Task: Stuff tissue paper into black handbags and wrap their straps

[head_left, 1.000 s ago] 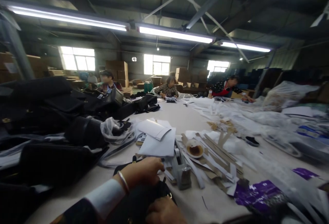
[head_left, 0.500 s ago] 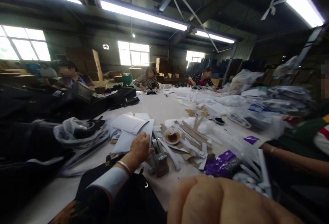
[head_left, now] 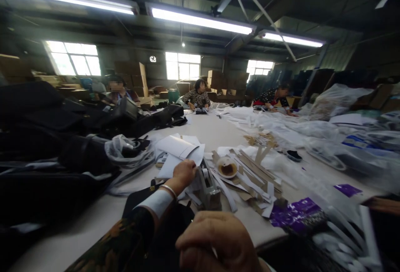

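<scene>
My left hand (head_left: 185, 173), with a bracelet and a pale cuff at the wrist, reaches over the table to the left side of a grey tape dispenser (head_left: 208, 188). Its fingers are bent together near the dispenser's far end; what they hold, if anything, is hidden. Close to the camera, my right hand (head_left: 218, 240) is curled at the bottom centre, its fingertips partly out of sight. Under my left forearm lies a black bag (head_left: 168, 230) with small metal fittings. White sheets (head_left: 178, 147) are stacked just beyond my left hand.
A bowl of brown stuff (head_left: 226, 168) sits among paper strips (head_left: 250, 176). Black bags (head_left: 71, 138) pile up at left. A purple package (head_left: 296, 213) and clear plastic (head_left: 328, 159) lie at right. Three people work across the table, one (head_left: 197, 97) at the centre.
The view has swung right and the scene sits differently in the frame. My right hand has drawn left and shows its curled fingers more fully. The person at the right edge has left the view.
</scene>
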A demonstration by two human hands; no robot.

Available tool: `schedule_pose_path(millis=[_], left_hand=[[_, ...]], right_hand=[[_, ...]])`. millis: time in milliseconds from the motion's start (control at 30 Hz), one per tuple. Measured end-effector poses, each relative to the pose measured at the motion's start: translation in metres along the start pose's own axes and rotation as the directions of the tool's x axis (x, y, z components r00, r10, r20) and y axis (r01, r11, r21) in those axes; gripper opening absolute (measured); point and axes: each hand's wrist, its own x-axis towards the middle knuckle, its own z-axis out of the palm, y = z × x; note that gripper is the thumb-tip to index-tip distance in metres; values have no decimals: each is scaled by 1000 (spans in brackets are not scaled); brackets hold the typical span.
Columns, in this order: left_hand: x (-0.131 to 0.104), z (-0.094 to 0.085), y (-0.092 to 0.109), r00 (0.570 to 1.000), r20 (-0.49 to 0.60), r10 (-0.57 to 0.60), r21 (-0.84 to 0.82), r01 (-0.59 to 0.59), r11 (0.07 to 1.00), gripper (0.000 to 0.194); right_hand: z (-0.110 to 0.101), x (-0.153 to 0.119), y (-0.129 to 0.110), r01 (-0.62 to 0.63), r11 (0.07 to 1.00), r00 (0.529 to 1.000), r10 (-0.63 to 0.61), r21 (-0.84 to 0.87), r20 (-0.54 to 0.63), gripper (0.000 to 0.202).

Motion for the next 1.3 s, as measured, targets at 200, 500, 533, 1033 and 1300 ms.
schedule_pose_path(millis=[200, 500, 533, 1033, 1300], left_hand=[[3, -5, -18, 997, 15, -72, -206, 73, 976, 24], [7, -7, -33, 991, -11, -134, -322, 123, 939, 30], [7, -7, -33, 990, -8, -140, -327, 130, 936, 31], [-16, -17, -23, 980, 64, 190, -39, -188, 981, 46], [-23, -3, -3, 954, 111, 279, 151, -294, 944, 17]], right_hand=[[20, 13, 63, -267, 951, 956, 281, 153, -79, 28], [18, 35, 133, -460, 827, 791, 547, 323, -274, 45], [18, 37, 136, -460, 821, 787, 554, 338, -274, 46], [40, 55, 138, -451, 796, 801, 560, 404, -210, 47], [55, 15, 137, -473, 819, 826, 540, 324, -159, 38]])
